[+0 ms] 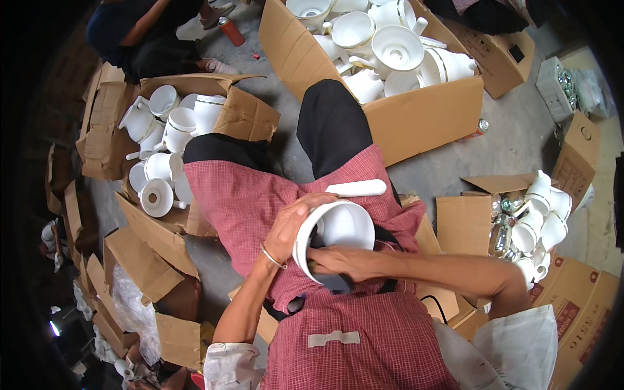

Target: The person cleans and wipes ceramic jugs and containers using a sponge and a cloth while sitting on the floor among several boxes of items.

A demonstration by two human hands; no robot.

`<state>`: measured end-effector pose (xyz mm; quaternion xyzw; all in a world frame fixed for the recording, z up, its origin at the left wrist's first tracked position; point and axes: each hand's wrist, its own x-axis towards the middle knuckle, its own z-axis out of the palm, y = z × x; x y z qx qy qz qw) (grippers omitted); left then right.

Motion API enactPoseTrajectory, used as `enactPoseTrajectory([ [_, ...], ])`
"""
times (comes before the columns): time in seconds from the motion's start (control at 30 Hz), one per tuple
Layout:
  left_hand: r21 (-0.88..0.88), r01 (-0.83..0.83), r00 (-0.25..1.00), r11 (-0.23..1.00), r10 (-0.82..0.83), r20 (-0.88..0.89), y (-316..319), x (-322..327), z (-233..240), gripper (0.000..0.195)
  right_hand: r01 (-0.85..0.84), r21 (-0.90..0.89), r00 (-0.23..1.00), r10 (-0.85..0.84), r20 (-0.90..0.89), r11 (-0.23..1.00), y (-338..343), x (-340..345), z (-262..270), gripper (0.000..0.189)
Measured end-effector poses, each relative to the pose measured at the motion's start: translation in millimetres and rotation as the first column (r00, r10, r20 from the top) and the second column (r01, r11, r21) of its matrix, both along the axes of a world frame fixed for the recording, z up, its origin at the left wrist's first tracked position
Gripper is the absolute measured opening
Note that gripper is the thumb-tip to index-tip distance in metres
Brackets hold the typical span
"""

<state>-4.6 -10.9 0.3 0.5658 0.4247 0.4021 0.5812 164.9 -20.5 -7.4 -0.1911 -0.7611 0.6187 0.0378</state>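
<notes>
A white plastic jug body (348, 224) lies tilted over my lap, its round opening facing up and its long handle (358, 188) on the far side. My left hand (291, 225), with a bracelet at the wrist, grips its left wall near the rim. My right hand (339, 262) reaches into the opening, with its fingertips partly hidden. That hand is closed around a dark grey object (336, 282), which sticks out past the lower rim; its exact kind is unclear. Beneath lies a red checked apron (243, 204) over my lap.
Cardboard boxes with several white jug bodies stand ahead (424, 122), at left (248, 114) and at right (463, 224); the right one also holds shiny glass liners (500, 236). Spray cans (231, 31) stand on the concrete floor. Another person's arm (146, 22) is at upper left.
</notes>
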Motion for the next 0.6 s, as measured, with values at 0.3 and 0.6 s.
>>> enactPoseTrajectory([
  [0.3,-0.145,-0.025,0.992,0.989,0.043,0.122,2,4,2,0.055,-0.166,0.986,0.948,0.271,0.165,-0.018,66,15,25,0.018],
  [0.6,-0.109,-0.086,0.992,0.99,0.096,0.088,-5,0,0,0.053,0.477,-0.717,0.85,-0.472,0.231,0.509,-10,-18,19,0.027],
])
